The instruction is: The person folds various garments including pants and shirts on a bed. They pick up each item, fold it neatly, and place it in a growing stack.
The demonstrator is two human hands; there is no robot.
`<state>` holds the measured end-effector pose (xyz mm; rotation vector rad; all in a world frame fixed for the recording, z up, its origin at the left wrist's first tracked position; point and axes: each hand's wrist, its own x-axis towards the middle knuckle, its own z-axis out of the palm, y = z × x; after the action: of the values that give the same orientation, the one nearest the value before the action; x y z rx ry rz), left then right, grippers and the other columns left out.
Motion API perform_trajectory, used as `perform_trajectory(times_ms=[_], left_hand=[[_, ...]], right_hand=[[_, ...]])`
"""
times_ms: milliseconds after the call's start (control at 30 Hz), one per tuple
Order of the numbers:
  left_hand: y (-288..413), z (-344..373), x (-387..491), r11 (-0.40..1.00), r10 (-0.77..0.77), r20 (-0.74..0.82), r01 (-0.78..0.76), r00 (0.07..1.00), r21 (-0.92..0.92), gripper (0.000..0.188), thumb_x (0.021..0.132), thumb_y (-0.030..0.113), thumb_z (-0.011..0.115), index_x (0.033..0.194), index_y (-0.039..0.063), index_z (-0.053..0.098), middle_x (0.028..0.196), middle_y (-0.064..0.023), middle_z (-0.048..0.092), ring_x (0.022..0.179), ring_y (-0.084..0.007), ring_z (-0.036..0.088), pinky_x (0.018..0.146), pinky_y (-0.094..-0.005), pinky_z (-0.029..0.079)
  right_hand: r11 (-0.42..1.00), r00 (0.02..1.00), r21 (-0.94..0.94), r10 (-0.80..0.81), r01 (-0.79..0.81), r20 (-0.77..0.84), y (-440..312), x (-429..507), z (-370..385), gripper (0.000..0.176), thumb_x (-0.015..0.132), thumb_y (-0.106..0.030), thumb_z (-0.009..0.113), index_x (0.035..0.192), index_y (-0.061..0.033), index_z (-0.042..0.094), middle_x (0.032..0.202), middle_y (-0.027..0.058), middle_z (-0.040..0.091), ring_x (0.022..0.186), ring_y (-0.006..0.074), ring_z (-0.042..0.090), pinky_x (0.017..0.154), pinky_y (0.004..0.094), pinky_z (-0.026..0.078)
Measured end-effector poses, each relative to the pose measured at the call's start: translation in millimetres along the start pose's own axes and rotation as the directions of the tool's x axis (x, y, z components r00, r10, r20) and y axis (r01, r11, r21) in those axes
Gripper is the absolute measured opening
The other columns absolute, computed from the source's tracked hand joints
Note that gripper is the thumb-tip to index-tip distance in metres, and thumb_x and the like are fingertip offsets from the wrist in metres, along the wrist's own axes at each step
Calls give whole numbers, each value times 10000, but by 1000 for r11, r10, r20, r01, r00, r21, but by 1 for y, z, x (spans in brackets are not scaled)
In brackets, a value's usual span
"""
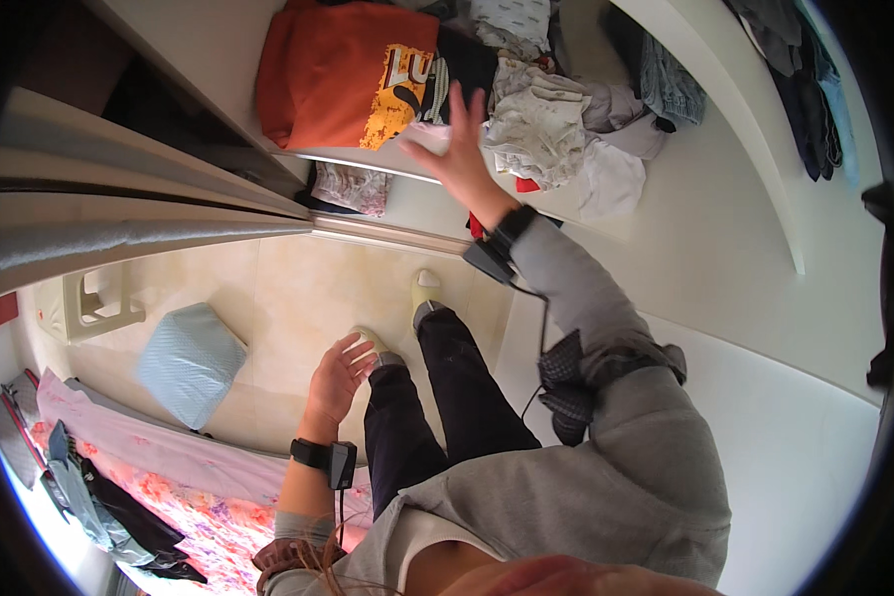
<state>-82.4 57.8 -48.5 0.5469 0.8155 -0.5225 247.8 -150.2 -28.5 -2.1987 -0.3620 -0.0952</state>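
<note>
My right hand (462, 156) reaches over the front edge of a white wardrobe shelf (685, 194), fingers spread and nothing in them. Closest to it is an orange sweatshirt (328, 74) with a yellow and white print, lying flat on the shelf. On the hand's other side lie a crumpled off-white patterned garment (540, 123) and a white cloth (614, 179). Whether the fingertips touch any cloth, I cannot tell. My left hand (339, 376) hangs at my side above the floor, palm partly turned up, fingers apart and holding nothing.
Folded jeans (670, 78) sit deeper on the shelf, and folded floral cloth (350, 186) lies on a lower level. Sliding door panels (156, 194) stand at left. A blue cushion (192, 365) and a plastic stool (93, 302) are on the floor, near a pink floral bed (186, 477).
</note>
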Motion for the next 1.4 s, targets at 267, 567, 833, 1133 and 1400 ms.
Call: perform_trajectory(times_ms=[267,567,833,1133,1400], left_hand=[[-17,-11,-6,998,-2,69,6,998,-59,467,1032,340,399,1349,5,474,1253,-178,611,1090,-273,617,943,-368,496],[9,0,-6,994,86,112,-78,990,-78,507,1035,362,389,1394,7,434,1322,-158,565,1149,-261,584,969,-369,473],[75,61,19,815,322,444,-6,836,-580,922,914,735,355,1534,64,233,1549,-129,320,1401,-318,347,1132,-464,326],[22,61,5,963,-35,246,98,969,-252,642,861,206,740,1394,30,428,1302,-134,581,1174,-265,592,1004,-412,505],[39,54,5,926,197,77,-160,977,-340,578,900,176,675,1389,17,410,1316,-159,566,1175,-304,588,1006,-463,502]], right_hand=[[981,963,-44,176,-189,-205,-12,85,60,1113,635,-473,885,1421,39,286,1330,227,510,1220,333,535,1040,479,411],[825,950,531,23,-194,311,-60,104,9,267,841,-164,738,1063,-85,613,982,38,653,843,155,655,714,301,540],[426,675,549,243,-719,697,-130,-45,-64,250,872,-122,697,1103,-51,633,963,18,672,862,124,665,753,280,539],[483,291,92,357,-871,887,-97,-76,-62,269,928,-269,650,1107,-72,616,976,-18,657,838,75,643,734,234,520],[803,909,-428,-390,414,146,-15,44,-5,781,763,-332,782,1399,-69,413,1438,216,403,1303,381,419,1009,498,404]])
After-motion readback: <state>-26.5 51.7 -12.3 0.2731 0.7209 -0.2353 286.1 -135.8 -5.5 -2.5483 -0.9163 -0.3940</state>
